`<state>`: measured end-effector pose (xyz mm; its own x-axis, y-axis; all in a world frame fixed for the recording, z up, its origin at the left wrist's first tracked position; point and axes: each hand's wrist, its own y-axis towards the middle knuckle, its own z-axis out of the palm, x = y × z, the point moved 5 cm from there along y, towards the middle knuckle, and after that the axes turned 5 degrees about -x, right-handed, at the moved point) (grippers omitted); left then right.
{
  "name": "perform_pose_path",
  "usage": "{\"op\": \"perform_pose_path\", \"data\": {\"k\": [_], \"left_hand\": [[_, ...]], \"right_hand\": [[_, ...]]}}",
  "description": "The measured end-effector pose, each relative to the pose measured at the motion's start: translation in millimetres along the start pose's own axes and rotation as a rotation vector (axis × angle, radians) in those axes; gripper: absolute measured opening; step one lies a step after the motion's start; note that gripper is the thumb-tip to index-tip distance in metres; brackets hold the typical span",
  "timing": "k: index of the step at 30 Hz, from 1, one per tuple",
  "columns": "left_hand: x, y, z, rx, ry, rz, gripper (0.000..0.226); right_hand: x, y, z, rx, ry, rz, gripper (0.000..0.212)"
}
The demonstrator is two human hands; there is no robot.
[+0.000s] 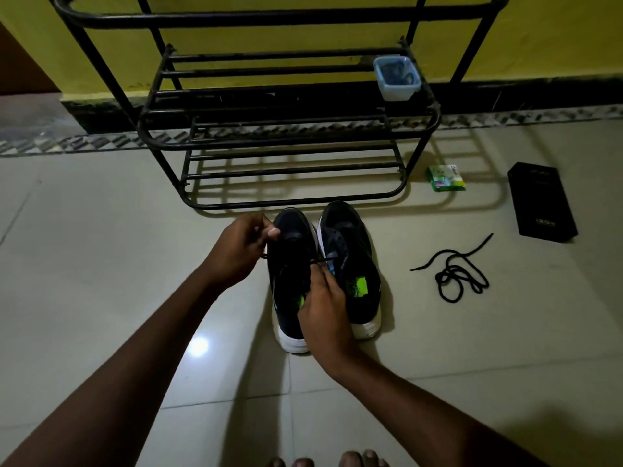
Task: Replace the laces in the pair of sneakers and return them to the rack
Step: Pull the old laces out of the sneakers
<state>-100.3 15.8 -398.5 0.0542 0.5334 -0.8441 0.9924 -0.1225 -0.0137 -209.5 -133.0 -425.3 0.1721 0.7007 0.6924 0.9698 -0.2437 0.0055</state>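
The black metal rack [279, 129] filled the 12 o'clock half of the view, standing against the yellow wall with its shelves bare except for a small clear tub [397, 79] at about 1 o'clock. On the tiled floor just in front of its lowest shelf stood the 2 sneakers side by side, toes pointing at the rack: the left sneaker [291, 251] under both hands and the right sneaker [350, 251] touching it, apparently with no lace through its eyelets. A black box [541, 202] lay at 2 o'clock and a small green packet [446, 178] nearer the rack's foot. A loose black lace [453, 274] sat coiled at 3 o'clock, well apart from the shoes. The left hand [241, 251] was closed in a pinch on 1 end of a lace [318, 261] at the shoe's 9 o'clock side, while the right hand [325, 318] pinched the other end over the tongue, fingertips pressed together. The step looked like lacing the left sneaker. To do it well, the person would want both ends drawn to equal length, each crossing kept flat and untwisted, and tension taken up evenly from the toe eyelets upward; which eyelets were already threaded could not be told in this dim light.
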Motion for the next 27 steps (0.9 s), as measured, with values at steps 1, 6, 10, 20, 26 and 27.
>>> {"op": "perform_pose_path", "data": {"k": [1,6,10,20,26,27], "left_hand": [[-2.0,-0.6,-0.6,0.012,0.039,0.028,0.014],[-5.0,-7.1,2.3,0.183,0.232,0.141,0.025],[-4.5,-11.3,2.8,0.242,0.339,0.177,0.026],[-13.1,-13.8,-1.8,0.007,-0.253,-0.002,0.017],[5.6,-29.0,1.5,-0.202,-0.888,-0.36,0.028],[12.0,-30.8,-2.4,-0.263,-0.818,-0.373,0.026]], "right_hand": [[0.2,0.6,-0.2,0.0,0.007,-0.003,0.053],[0.7,0.3,-0.9,0.024,-0.001,-0.013,0.051],[0.4,0.3,-2.0,0.054,-0.004,-0.008,0.053],[2.3,-0.5,-0.7,0.062,0.022,-0.033,0.058],[3.0,-1.3,-1.9,0.068,0.018,-0.024,0.062],[3.0,-0.5,-1.0,0.086,0.01,-0.029,0.064]]}}
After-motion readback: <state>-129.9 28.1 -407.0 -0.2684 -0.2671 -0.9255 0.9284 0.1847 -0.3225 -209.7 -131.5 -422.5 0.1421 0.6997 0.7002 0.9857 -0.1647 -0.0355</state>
